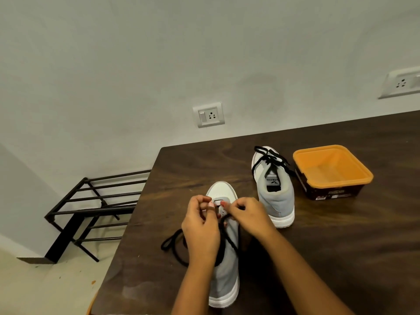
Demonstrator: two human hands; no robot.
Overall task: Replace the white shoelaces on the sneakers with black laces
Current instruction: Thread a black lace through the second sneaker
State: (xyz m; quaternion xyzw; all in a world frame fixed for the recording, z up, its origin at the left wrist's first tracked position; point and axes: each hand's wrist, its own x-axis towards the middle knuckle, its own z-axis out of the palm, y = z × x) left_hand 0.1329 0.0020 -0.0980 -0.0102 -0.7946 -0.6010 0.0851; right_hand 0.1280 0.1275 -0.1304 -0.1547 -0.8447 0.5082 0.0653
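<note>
A grey and white sneaker (223,264) stands on the near part of a dark wooden table (329,258), toe pointing away. Both hands work at its lowest eyelets, just behind the white toe cap. The left hand (201,226) has its fingers curled and pinched together, seemingly on one end of the black lace (175,246), though the tip itself is hidden. The right hand (246,215) pinches narrowly on the lace at the other side. The rest of the lace loops loosely onto the table to the left of the shoe. The second sneaker (273,187), farther right, already carries black laces, loosely bunched at the tongue. Just to its right sits an orange tub (333,170), empty. A black metal rack (91,212) stands on the floor to the left.
</note>
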